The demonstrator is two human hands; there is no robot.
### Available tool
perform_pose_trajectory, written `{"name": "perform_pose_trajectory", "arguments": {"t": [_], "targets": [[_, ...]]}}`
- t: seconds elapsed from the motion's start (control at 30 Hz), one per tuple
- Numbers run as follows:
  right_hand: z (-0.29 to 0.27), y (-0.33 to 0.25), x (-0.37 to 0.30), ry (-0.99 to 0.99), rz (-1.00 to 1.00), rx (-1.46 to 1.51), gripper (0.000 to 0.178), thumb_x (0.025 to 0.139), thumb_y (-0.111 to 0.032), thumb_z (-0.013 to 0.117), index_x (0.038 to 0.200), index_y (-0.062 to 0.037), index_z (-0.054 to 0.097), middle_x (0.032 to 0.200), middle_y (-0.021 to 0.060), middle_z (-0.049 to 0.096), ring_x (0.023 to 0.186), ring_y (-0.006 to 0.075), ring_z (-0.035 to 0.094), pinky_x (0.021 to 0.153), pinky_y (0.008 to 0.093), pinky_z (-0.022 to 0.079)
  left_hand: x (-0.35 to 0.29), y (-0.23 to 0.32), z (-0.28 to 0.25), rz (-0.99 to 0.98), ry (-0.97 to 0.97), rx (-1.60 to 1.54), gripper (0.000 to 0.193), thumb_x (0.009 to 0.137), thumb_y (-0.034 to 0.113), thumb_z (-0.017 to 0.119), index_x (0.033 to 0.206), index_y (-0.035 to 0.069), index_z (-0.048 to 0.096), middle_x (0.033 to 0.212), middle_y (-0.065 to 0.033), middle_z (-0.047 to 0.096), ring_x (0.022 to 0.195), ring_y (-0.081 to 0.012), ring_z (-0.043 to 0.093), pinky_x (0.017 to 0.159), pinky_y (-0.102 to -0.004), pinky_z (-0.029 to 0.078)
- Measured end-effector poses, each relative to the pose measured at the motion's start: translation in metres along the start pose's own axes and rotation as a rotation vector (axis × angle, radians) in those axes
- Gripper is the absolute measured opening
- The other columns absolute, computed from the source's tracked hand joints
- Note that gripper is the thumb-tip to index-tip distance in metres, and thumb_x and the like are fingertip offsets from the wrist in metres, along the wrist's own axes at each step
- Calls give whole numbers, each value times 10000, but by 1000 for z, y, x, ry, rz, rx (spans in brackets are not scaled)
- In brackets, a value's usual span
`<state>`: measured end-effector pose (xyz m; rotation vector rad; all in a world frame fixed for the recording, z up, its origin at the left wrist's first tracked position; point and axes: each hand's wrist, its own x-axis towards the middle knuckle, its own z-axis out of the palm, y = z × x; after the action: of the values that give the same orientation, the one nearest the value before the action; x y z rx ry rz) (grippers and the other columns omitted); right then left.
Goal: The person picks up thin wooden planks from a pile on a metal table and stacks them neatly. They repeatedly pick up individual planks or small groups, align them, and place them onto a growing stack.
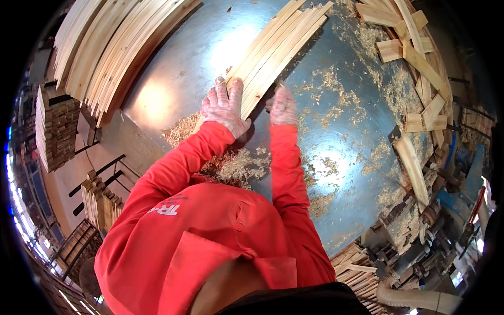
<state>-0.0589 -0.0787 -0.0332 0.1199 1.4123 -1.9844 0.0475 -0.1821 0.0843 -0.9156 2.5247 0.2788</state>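
My left hand, in a pale, reddish-stained glove, lies flat with its fingers spread on the near end of a bundle of light wooden strips. The strips lie side by side on a shiny metal tabletop, slanting away to the upper right. Close to the right edge of the strips is my gloved right hand, its fingers curled closed; what they hold, if anything, is too small or hidden to make out. Wood shavings are heaped below my left hand.
A large stack of long strips occupies the table's far left. Loose offcuts pile up along the right edge, with shavings scattered nearby. A curved board lies near machinery at lower right. More stacked wood stands at left.
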Motion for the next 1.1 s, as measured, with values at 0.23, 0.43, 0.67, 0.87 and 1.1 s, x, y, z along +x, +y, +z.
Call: {"name": "perform_pose_trajectory", "arguments": {"t": [0.23,0.43,0.67,0.87,1.1], "targets": [[28,18,-31,-120,183,264,669,898,-569,543,1334,-72,441,1277,110,533,1071,239,564,926,386,495,35,-85,6,180,-780,-2117,863,682,163,785,1403,-12,344,1285,-263,522,1097,-326,601,920,-410,525],[62,46,-24,-331,-171,210,748,890,-127,616,1500,-74,187,1339,206,493,1126,303,563,970,397,484,39,-136,98,539,-869,-2638,384,875,224,578,1205,28,570,1189,-186,620,1021,-319,637,906,-448,523],[100,110,-14,-201,125,132,468,888,-110,624,1307,-45,426,1188,163,609,1078,240,614,937,364,522,25,-188,121,-87,-140,-2257,401,986,313,480,1265,35,557,1189,-102,636,1020,-215,634,912,-343,504],[191,121,-37,-231,82,-95,642,844,-223,719,1355,-28,384,1187,116,597,1021,224,622,879,348,525,16,-284,69,-63,136,-625,338,903,387,556,1128,170,685,1011,-89,710,942,-242,672,871,-309,502],[309,138,-21,-613,282,-1053,943,814,-682,541,1373,45,323,1094,270,618,1023,375,609,856,400,496,-30,-332,-25,152,712,-391,560,719,282,775,1179,13,602,1137,-181,617,1018,-315,611,883,-393,488]]}}
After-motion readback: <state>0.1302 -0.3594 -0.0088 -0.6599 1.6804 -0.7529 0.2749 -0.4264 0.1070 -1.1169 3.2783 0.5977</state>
